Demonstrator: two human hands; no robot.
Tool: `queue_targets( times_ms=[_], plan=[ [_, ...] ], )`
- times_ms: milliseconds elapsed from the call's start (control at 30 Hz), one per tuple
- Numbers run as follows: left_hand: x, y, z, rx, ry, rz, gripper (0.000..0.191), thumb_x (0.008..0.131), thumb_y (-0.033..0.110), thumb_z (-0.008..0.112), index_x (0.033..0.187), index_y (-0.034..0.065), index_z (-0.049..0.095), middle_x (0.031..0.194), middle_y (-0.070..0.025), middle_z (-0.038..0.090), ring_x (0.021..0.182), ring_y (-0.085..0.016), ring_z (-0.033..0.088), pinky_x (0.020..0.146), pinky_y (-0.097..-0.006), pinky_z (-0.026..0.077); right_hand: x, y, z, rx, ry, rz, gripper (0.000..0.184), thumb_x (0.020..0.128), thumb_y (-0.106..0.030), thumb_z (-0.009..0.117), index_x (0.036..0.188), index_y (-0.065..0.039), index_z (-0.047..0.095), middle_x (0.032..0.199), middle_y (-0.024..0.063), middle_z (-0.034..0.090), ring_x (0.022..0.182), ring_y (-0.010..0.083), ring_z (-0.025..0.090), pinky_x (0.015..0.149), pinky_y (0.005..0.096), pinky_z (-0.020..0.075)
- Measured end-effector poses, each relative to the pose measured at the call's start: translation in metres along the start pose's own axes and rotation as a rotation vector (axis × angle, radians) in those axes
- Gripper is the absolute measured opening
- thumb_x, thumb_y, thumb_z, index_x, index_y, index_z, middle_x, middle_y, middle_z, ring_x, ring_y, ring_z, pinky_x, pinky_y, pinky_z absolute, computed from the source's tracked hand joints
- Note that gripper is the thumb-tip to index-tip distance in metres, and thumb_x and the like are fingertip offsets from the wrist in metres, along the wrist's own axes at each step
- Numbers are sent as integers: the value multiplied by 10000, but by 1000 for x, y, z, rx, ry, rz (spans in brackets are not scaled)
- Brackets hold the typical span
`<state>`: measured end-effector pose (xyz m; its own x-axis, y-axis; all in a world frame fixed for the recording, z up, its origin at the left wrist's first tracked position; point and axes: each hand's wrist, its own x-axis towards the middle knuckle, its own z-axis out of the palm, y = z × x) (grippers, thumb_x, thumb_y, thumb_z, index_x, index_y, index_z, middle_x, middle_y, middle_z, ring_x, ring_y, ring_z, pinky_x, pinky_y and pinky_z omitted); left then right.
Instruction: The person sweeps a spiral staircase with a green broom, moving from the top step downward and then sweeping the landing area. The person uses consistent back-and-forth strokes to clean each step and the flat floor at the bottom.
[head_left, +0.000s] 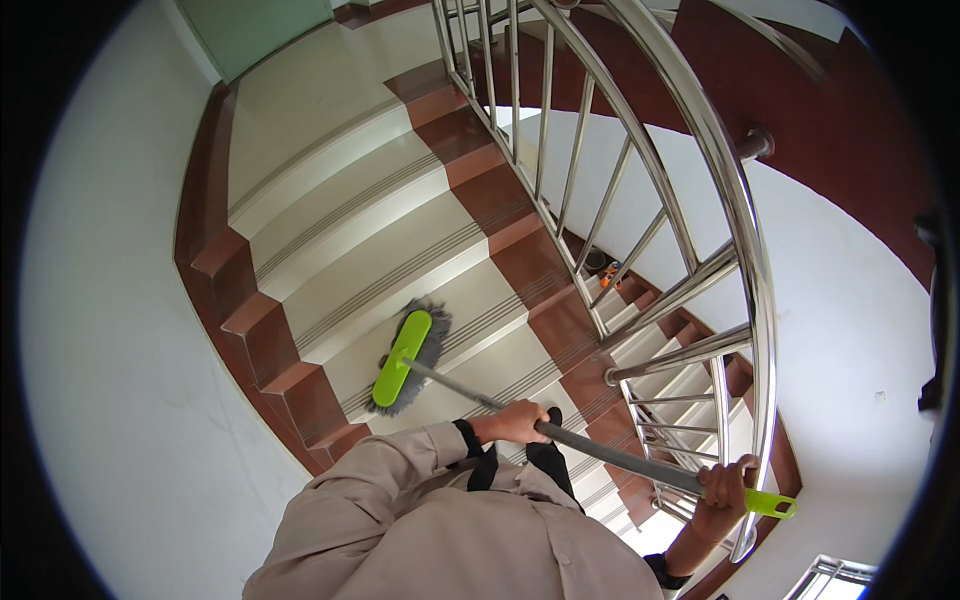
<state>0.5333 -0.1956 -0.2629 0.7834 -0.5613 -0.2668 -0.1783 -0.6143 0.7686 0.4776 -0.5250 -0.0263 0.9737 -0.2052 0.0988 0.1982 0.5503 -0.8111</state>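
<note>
A long-handled broom with a lime-green head and grey bristles rests on a cream stair tread in front of me. Its grey pole slants down to the right across my body. Midway along that pole my left hand is wrapped around it. My right hand grips the upper end, just short of the green hanging loop, and is close beside the steel handrail.
Stairs with red-brown tile borders rise to a landing and a green door. The white wall bounds the left. Steel balusters line the right, above a lower flight holding an orange object.
</note>
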Motion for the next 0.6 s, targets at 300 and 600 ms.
queue_targets(
  times_ms=[300,600],
  plan=[
    [59,37,27,-74,-80,121,270,641,301,833,707,95,671,700,-118,680,738,-349,681,715,-496,480,-16,-39,-39,-32,166,-140,93,995,13,463,1042,-52,510,563,-59,281,468,40,232,540,247,316],
    [185,89,47,60,45,337,305,681,292,818,638,133,560,678,-76,633,748,-312,651,792,-470,376,-40,-66,-58,-152,418,-399,196,995,1,501,1185,-26,541,605,-59,255,541,37,256,635,233,334]
  ],
)
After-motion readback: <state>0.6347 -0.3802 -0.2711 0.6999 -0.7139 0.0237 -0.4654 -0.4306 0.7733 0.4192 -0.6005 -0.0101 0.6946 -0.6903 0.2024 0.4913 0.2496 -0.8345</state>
